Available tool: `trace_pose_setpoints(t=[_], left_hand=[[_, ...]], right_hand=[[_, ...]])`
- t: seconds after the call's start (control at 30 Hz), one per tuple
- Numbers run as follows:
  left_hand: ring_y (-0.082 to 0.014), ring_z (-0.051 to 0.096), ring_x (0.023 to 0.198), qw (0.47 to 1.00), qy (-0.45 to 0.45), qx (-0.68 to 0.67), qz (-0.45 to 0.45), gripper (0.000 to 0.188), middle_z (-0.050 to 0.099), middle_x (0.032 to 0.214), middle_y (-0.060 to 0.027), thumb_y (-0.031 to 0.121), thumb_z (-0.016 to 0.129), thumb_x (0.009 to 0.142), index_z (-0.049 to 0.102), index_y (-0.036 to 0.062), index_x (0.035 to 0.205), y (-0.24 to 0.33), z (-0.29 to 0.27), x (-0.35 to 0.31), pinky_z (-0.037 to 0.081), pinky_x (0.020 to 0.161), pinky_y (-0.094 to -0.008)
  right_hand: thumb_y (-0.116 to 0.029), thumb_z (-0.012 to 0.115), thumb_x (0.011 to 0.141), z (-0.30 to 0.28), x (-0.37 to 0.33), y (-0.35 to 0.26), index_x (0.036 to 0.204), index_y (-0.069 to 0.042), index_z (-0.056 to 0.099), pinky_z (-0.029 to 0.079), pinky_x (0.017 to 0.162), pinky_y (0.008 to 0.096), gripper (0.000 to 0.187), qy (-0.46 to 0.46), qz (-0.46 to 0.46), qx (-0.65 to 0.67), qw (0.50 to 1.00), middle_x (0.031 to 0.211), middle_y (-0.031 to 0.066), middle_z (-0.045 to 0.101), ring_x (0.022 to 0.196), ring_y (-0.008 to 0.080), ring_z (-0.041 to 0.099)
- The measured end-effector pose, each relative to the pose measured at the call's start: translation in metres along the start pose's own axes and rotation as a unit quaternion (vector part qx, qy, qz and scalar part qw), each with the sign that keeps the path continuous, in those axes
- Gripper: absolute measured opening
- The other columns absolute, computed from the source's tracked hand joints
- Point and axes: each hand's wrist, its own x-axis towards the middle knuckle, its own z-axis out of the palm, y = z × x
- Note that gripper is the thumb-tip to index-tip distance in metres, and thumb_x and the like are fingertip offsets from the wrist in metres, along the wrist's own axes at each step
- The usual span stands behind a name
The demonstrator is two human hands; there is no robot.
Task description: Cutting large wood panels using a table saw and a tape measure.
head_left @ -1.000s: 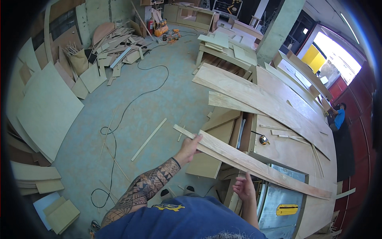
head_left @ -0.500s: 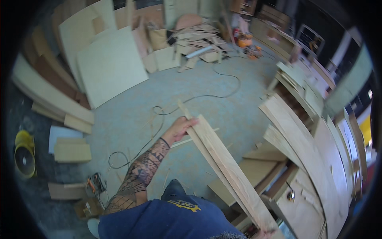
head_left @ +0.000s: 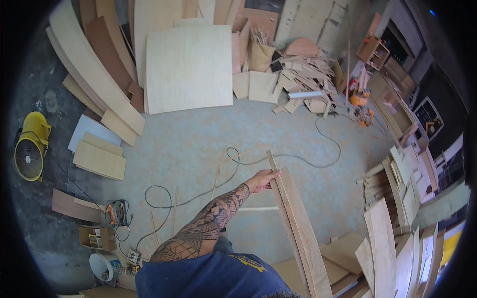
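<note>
With my left arm stretched forward, my left hand (head_left: 262, 181) is closed round the far end of long wooden boards (head_left: 302, 231). A wide board and a narrower strip lie side by side in the grip, and the strip's tip (head_left: 270, 159) sticks out past my fingers. The boards slope down toward me and leave the picture at the lower edge, right of my blue shirt (head_left: 208, 273). Their near end is hidden, and my right hand is out of the picture. Below the boards, a thin pale strip (head_left: 258, 208) lies on the floor.
A black cable (head_left: 198, 201) loops across the floor (head_left: 174, 134). Large panels (head_left: 189, 69) lean at the back, beside a scrap-wood heap (head_left: 308, 74). A yellow fan (head_left: 34, 149) and an orange-and-black power tool (head_left: 118, 213) stand left. More boards (head_left: 381, 243) crowd the right.
The view has swung left, so the room's things appear further right. My left hand still grips the boards. My right hand, partly seen at their near end before, is now out of sight.
</note>
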Motion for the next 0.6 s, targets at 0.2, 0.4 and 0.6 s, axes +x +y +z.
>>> trace_pose_setpoints(t=[0.2,0.4,0.6], left_hand=[[-0.0168,0.067,0.11,0.998,0.048,-0.02,0.028,0.05,0.068,0.12,-0.0048,0.051,0.068,0.101,0.061,0.0095,0.128,0.056,-0.081,0.059,0.055,0.1,-0.0391],[-0.0187,0.067,0.108,0.984,0.136,-0.106,0.046,0.046,0.068,0.117,-0.005,0.051,0.063,0.104,0.057,0.011,0.125,0.078,-0.14,0.088,0.056,0.099,-0.0423],[-0.0244,0.068,0.113,0.954,0.173,-0.243,0.014,0.035,0.068,0.12,-0.0097,0.041,0.053,0.111,0.057,0.0084,0.125,0.068,-0.199,0.128,0.056,0.102,-0.0458]], right_hand=[[-0.06,0.066,0.096,0.159,-0.035,0.037,0.149,0.0,0.044,0.047,0.102,0.0517,0.083,-0.057,-0.019,0.04,0.997,0.138,0.0216,0.053,0.119,0.0317,0.054],[-0.056,0.067,0.096,0.284,-0.031,0.053,0.145,0.0,0.048,0.049,0.097,0.0495,0.077,-0.104,-0.057,0.065,0.991,0.131,0.0213,0.056,0.112,0.0307,0.056],[-0.053,0.068,0.097,0.417,-0.009,0.085,0.141,0.0,0.053,0.051,0.092,0.0472,0.07,-0.156,-0.09,0.077,0.981,0.123,0.021,0.06,0.105,0.0296,0.059]])
